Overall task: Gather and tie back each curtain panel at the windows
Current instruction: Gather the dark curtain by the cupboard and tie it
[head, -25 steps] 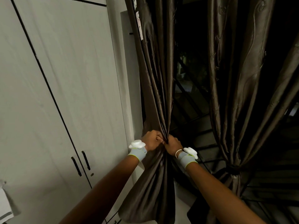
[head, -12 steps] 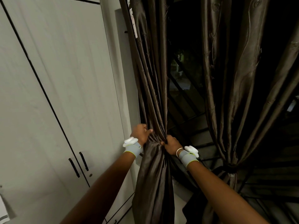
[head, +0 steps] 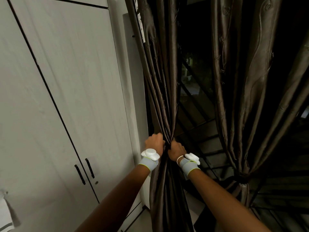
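Note:
A dark brown satin curtain panel hangs at the window's left side, bunched into a narrow bundle at waist height. My left hand grips the bundle from its left side and my right hand grips it from the right, fingers curled into the folds; whether a tie is held cannot be told. A second curtain panel on the right is gathered and cinched by a dark tie-back.
A tall pale wardrobe with two black door handles stands close on the left. Between the panels, a dark window with a slanted metal grille. White cloth shows at the bottom left corner.
My left hand shifted from the front of the bundle to its left side and closed in again beside my right hand. The bundle is drawn tighter and the view has moved closer.

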Demonstrator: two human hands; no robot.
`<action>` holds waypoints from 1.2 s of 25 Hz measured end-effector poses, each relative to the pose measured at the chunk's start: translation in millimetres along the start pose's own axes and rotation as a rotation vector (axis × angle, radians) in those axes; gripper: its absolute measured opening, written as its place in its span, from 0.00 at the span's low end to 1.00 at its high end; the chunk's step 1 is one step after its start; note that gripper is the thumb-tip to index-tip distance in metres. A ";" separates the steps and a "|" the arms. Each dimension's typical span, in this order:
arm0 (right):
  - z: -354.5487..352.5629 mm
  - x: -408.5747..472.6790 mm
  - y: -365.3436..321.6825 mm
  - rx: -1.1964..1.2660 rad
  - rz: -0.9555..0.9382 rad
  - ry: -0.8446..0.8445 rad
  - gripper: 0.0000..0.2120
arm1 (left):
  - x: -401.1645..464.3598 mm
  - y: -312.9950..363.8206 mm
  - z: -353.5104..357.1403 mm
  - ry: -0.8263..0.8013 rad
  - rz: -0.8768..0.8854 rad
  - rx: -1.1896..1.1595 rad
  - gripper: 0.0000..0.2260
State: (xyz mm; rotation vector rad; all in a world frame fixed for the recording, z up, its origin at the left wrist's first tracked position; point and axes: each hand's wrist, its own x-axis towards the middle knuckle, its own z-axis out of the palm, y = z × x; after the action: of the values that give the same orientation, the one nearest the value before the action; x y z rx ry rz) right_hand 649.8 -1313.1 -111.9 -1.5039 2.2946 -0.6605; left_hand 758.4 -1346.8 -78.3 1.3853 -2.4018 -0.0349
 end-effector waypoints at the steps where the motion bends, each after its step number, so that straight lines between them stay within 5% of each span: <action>1: -0.2 0.1 -1.5 0.027 -0.037 -0.031 0.26 | -0.7 1.5 -2.3 -0.003 0.015 -0.004 0.09; 5: -1.9 1.6 -3.8 0.163 -0.141 -0.171 0.30 | 2.3 3.6 -3.5 -0.061 -0.008 -0.073 0.08; 10: 3.7 13.1 16.1 0.120 0.015 -0.064 0.24 | 14.1 -15.0 11.4 -0.262 0.027 -0.487 0.06; 13: 4.3 15.0 21.4 0.143 0.017 -0.090 0.23 | 12.0 -21.8 6.2 -0.134 -0.166 -0.725 0.04; 17: 7.5 13.3 20.8 0.180 -0.010 -0.126 0.24 | 18.6 -23.3 -3.7 0.002 -0.251 -0.611 0.25; 21: 7.3 10.0 22.0 0.137 -0.022 -0.091 0.22 | 20.9 -35.0 -8.7 -0.036 -0.227 -0.575 0.07; 26: 4.1 11.9 15.0 0.047 -0.046 -0.134 0.23 | 20.7 -39.0 -14.7 -0.059 -0.078 -0.485 0.08; 30: -2.0 7.0 -2.7 0.157 -0.127 -0.214 0.36 | 20.9 -32.0 -10.1 -0.049 -0.045 -0.414 0.05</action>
State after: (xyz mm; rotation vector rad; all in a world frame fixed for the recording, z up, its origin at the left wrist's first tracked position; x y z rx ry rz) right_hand 648.1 -1320.1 -108.9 -1.5723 1.9569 -0.6608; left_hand 778.9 -1379.4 -69.1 1.2498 -2.2326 -0.5511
